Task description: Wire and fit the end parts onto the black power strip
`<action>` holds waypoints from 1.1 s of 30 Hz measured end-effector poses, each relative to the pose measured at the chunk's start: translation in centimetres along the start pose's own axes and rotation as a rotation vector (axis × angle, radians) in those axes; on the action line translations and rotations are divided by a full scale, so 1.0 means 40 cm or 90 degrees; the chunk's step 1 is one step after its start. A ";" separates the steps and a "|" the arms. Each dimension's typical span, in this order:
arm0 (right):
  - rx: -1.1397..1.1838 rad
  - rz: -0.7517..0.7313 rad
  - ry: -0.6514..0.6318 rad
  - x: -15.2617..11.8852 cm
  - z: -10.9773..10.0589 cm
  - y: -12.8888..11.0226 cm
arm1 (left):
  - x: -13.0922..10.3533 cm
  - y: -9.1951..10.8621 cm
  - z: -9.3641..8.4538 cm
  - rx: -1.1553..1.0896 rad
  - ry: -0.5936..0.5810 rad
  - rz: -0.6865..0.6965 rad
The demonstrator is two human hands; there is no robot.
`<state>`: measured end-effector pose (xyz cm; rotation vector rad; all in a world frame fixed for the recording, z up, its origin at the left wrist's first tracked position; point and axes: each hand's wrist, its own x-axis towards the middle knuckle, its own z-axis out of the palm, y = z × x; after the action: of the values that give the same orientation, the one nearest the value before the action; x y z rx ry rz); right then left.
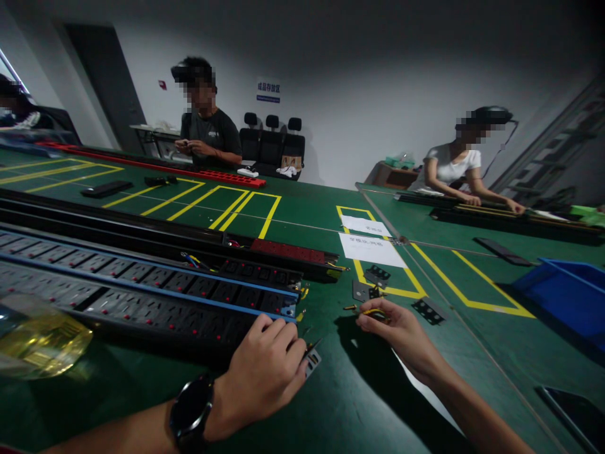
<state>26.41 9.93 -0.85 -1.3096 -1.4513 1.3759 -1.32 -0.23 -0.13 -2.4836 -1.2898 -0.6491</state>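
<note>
My left hand, wearing a black watch, is closed at the near right end of a long black power strip with red dots along it. A small slotted grey metal plate sticks out from under its curled fingers. My right hand pinches a short yellow wire above the table. A thin brass-coloured piece shows just left of its fingertips; whether it joins the wire I cannot tell. Several dark end plates lie beyond, one of them a black plate with holes.
More long strips, one with a dark red section, lie behind on the green table. A clear bottle of yellow liquid is at left. Paper sheets, a blue bin and a phone-like dark slab lie right. Co-workers sit opposite.
</note>
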 end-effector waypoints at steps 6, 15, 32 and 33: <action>-0.013 -0.031 -0.020 -0.001 0.002 -0.006 | 0.002 0.001 -0.005 -0.010 -0.007 -0.006; -0.047 -0.040 -0.076 -0.008 0.009 -0.007 | -0.001 0.003 -0.001 0.002 -0.002 -0.014; 0.050 -0.067 -0.265 -0.092 0.108 -0.011 | 0.002 0.022 -0.023 -0.113 0.148 0.018; 0.061 -0.055 -0.277 -0.096 0.112 -0.008 | 0.004 0.023 -0.024 -0.117 0.150 0.039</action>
<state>22.84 5.22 -0.73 -0.9094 -1.6745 1.7216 -0.76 -1.05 0.76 -2.4824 -1.1075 -1.0525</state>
